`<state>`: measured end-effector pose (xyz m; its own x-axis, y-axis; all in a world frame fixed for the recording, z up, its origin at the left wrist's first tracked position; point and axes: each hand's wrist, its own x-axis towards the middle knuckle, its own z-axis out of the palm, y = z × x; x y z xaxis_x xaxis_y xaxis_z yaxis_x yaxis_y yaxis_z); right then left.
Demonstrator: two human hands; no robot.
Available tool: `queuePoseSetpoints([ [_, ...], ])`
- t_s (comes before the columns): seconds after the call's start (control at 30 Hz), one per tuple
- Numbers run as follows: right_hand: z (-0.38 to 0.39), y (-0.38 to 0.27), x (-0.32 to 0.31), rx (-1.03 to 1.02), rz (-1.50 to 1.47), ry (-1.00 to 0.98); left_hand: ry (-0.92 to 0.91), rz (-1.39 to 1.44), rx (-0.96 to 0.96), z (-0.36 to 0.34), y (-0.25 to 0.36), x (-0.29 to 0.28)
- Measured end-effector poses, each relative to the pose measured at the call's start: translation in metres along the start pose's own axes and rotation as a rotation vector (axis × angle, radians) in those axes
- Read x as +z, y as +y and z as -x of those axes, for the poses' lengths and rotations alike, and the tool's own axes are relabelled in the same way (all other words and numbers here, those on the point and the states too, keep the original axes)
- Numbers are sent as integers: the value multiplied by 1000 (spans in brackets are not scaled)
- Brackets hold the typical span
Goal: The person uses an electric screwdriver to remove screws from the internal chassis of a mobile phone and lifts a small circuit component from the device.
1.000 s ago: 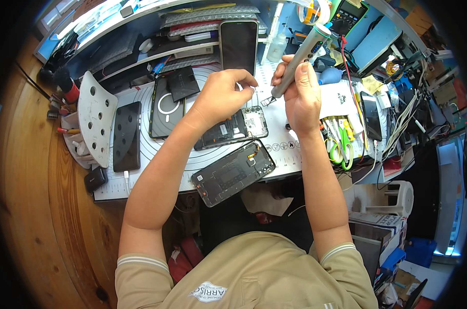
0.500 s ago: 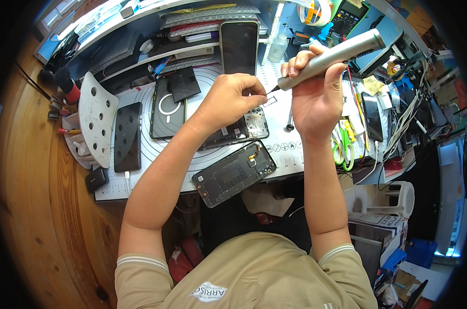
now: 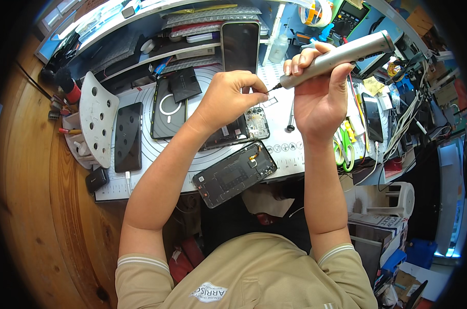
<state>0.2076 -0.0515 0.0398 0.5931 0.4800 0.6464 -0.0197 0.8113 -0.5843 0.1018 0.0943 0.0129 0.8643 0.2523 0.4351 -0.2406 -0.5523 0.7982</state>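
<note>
My right hand (image 3: 321, 95) is wrapped round a silver electric screwdriver (image 3: 341, 57), a thick cylinder whose thin dark bit points left. My left hand (image 3: 232, 98) is closed in a pinch right at the end of that bit; whatever small thing lies between thumb and forefinger is hidden. Below the left hand lies an opened phone (image 3: 257, 123) with its inner parts bare, partly covered by my hand and forearm. Closer to me, a dark phone back cover (image 3: 233, 172) with a small flex cable overhangs the mat's front edge.
A phone stands upright (image 3: 240, 47) at the back. On the left are a black phone (image 3: 128, 136) with a white cable, a perforated holder (image 3: 97, 121) and a case with a white ring (image 3: 161, 116). Green-handled scissors (image 3: 345, 149) and another phone (image 3: 372, 117) lie right.
The screwdriver and my right hand have shifted slightly to the right. My left hand stays pinched at the bit's end, almost unmoved.
</note>
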Motion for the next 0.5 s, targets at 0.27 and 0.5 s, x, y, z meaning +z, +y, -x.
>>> queuePoseSetpoints([
  [0.27,0,3,-1,9,7,-15,-14,14,-20,0,2,-2],
  [0.5,1,11,1,-5,18,-58,2,-56,-29,0,1,-6],
])
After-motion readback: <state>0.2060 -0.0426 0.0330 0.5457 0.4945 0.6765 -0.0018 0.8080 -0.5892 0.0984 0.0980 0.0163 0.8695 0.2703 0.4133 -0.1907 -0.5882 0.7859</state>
